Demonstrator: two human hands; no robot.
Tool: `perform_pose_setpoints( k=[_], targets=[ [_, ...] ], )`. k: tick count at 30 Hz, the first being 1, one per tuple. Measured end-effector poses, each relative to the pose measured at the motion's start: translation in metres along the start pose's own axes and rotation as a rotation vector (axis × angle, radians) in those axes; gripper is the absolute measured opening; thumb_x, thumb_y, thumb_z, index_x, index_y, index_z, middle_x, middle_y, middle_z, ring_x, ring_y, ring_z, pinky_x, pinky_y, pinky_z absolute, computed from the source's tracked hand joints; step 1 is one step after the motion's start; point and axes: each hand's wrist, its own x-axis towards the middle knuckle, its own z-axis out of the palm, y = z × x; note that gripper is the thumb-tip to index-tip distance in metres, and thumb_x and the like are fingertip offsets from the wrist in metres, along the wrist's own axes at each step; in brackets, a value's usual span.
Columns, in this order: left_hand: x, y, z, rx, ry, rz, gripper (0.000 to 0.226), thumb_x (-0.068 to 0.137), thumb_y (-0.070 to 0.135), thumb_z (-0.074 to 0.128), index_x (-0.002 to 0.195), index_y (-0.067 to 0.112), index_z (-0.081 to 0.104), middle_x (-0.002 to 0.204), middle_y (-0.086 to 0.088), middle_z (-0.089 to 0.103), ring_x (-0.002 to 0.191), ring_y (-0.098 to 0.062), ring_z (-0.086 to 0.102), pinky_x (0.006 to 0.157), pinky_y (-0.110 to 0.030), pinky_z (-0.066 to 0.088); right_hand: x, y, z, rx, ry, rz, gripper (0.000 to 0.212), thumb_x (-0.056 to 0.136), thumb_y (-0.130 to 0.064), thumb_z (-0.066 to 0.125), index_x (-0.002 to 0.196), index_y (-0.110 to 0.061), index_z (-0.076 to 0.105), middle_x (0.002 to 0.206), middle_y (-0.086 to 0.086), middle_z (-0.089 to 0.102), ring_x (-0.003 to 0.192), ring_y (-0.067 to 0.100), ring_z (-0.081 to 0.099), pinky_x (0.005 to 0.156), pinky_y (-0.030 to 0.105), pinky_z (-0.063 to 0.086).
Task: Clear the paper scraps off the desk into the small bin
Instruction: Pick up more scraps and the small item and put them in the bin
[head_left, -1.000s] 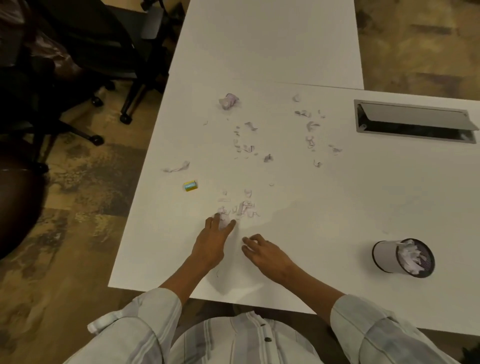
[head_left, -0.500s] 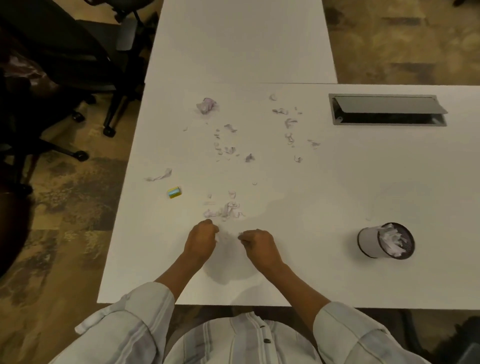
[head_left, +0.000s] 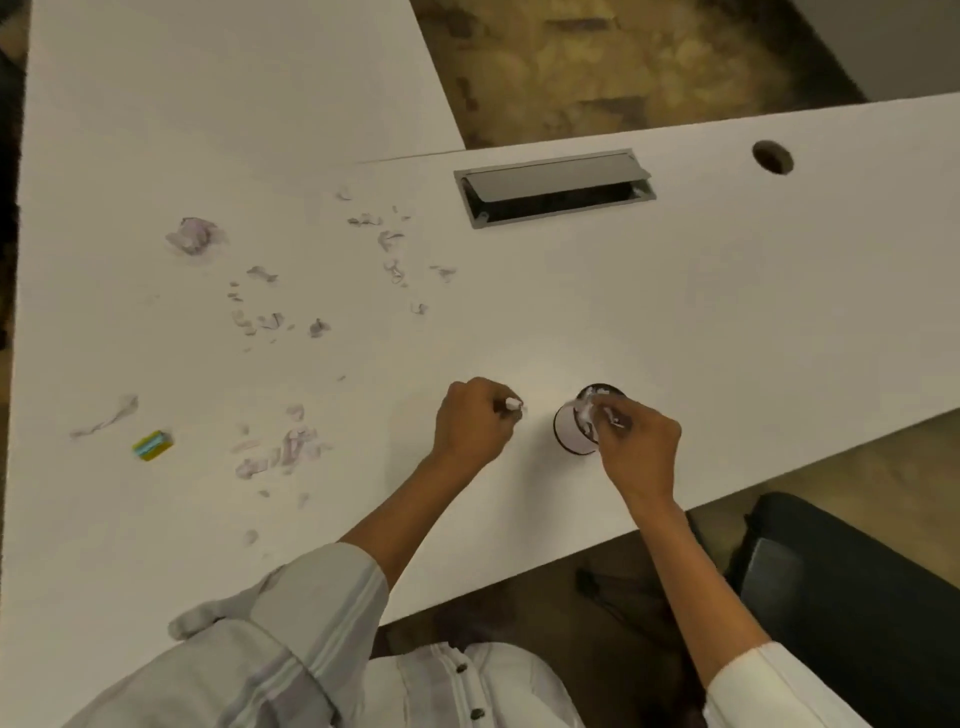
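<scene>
The small white bin (head_left: 574, 431) with a dark rim stands on the white desk (head_left: 675, 338) near its front edge, with scraps inside. My right hand (head_left: 636, 447) hovers over the bin's mouth, fingers pinched on paper scraps. My left hand (head_left: 472, 423) is just left of the bin, closed on a pinch of scraps that pokes out at the fingertips. A pile of paper scraps (head_left: 283, 449) lies to the left. More small scraps (head_left: 260, 317) and a crumpled ball (head_left: 192, 235) are scattered farther back.
A yellow and blue eraser (head_left: 152, 445) lies at the left beside a long paper strip (head_left: 106, 418). A grey cable hatch (head_left: 553, 187) stands open at the back, a round grommet hole (head_left: 772, 156) to its right. A dark chair (head_left: 852, 587) is at the lower right.
Both hands closed on scraps from the near pile and moved right to the bin. The right hand now sits over the bin's opening. The view has swung right.
</scene>
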Motion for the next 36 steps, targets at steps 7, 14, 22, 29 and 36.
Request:
perform_pose_setpoints(
  k=[7,14,22,29,36],
  targets=[
    [0.033,0.063,0.061,0.092,-0.118,0.106,0.015,0.083,0.023,0.07,0.09,0.01,0.075,0.087,-0.01,0.074,0.079,-0.025,0.068,0.071,-0.032,0.056,0.026,0.04,-0.014,-0.083,-0.067,0.09,0.018,0.091,-0.016,0.064,0.106,-0.014,0.074,0.102,0.001,0.074,0.088,0.01,0.068,0.071,-0.006,0.038],
    [0.06,0.075,0.074,0.206,-0.282,0.058,0.024,0.078,0.026,0.076,0.092,0.006,0.074,0.09,-0.013,0.072,0.083,-0.026,0.068,0.075,-0.033,0.057,0.03,0.042,-0.022,-0.134,-0.117,0.028,0.028,0.093,-0.003,0.055,0.116,-0.012,0.068,0.106,0.003,0.073,0.085,0.006,0.063,0.07,-0.01,0.035],
    [0.07,0.083,0.068,0.132,-0.418,0.054,0.029,0.088,0.002,0.051,0.114,0.002,0.063,0.104,-0.019,0.07,0.084,-0.03,0.073,0.083,-0.039,0.059,0.038,0.04,-0.037,-0.129,-0.059,0.072,0.033,0.085,0.01,0.054,0.11,-0.007,0.067,0.098,0.004,0.072,0.085,0.01,0.067,0.086,0.018,0.053],
    [0.065,0.07,0.039,-0.152,-0.278,-0.027,0.024,0.083,-0.005,0.045,0.1,0.003,0.06,0.08,-0.02,0.072,0.06,-0.021,0.074,0.057,-0.033,0.062,0.034,0.033,-0.031,-0.229,-0.084,0.066,0.031,0.085,0.001,0.063,0.113,-0.012,0.066,0.107,0.006,0.072,0.097,0.02,0.069,0.082,0.025,0.053],
    [0.051,-0.006,-0.027,-0.071,-0.005,-0.113,0.019,0.082,0.004,0.051,0.095,0.009,0.063,0.082,-0.011,0.07,0.07,-0.025,0.072,0.067,-0.043,0.062,0.031,0.003,-0.016,-0.372,-0.015,-0.041,0.028,0.084,-0.008,0.064,0.109,-0.021,0.067,0.106,0.007,0.07,0.098,0.024,0.064,0.071,0.027,0.045]
  ],
)
